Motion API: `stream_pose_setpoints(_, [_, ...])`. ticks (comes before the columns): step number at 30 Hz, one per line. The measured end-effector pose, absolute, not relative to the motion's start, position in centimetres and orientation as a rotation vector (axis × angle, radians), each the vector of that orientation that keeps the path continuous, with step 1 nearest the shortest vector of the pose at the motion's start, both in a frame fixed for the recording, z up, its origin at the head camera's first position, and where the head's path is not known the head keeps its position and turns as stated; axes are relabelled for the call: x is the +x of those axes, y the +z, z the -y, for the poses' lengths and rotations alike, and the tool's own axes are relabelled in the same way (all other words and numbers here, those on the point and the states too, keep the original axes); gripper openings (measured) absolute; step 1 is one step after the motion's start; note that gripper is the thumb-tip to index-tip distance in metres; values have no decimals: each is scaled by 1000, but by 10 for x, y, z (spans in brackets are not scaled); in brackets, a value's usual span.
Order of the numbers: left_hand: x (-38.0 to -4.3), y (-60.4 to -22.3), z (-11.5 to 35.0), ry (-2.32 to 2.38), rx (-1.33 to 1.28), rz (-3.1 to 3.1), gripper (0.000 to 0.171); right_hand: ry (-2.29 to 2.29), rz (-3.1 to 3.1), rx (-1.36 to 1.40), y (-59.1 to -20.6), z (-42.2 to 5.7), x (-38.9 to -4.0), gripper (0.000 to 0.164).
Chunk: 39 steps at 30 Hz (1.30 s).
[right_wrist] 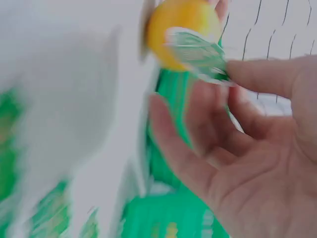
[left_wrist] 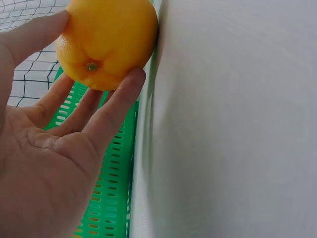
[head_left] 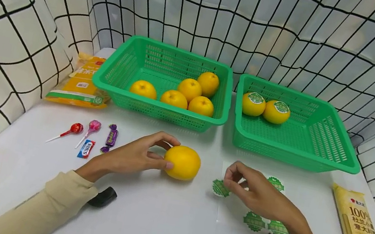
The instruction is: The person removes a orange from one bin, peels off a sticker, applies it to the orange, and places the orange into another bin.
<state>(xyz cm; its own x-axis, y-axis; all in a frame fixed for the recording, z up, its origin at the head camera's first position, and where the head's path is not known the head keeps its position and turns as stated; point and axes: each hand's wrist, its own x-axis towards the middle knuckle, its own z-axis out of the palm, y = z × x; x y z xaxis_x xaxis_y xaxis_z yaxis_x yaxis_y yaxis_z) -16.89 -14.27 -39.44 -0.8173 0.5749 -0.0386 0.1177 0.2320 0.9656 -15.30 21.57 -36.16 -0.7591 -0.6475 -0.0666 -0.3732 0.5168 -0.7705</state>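
My left hand (head_left: 141, 155) grips an orange (head_left: 182, 164) on the white table, thumb on the near side and fingers round the far side. In the left wrist view the orange (left_wrist: 111, 37) shows its stem end between thumb and fingertips. Just to the right, my right hand (head_left: 258, 191) pinches a round green sticker (head_left: 220, 188) by its edge. The right wrist view is blurred; there the sticker (right_wrist: 198, 53) hangs from the thumb side and overlaps the orange (right_wrist: 166, 29). Beneath the right hand lies a pale sheet (head_left: 229, 213) bearing several green stickers (head_left: 254, 222).
A green basket (head_left: 158, 113) at the back holds several oranges. Beside it, another green basket (head_left: 289, 152) has two stickered oranges (head_left: 277, 112). Lollipops (head_left: 76, 128) and wrapped candies (head_left: 111, 137) lie left, near a yellow bag (head_left: 83, 83). A pasta packet (head_left: 361, 233) lies right.
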Motion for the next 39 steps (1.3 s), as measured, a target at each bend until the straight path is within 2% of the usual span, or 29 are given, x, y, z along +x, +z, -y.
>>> stream_pose_setpoints(8, [-170, -396, 145, 1623, 669, -2115, 54, -1269, -2429, -898, -346, -152, -177, 6])
stream_pose_setpoints(13, [-170, -397, 143, 1626, 679, -2113, 56, -1273, -2421, -983, -348, -133, -185, 6])
stream_pose_setpoints(25, [-168, -394, 145, 1639, 677, -2102, 54, -1276, -2508, -1084, -358, -121, -185, 10])
stream_pose_setpoints(39, [-169, -397, 144, 1630, 663, -2120, 54, -1176, -2749, -1096, -368, -123, -174, 25])
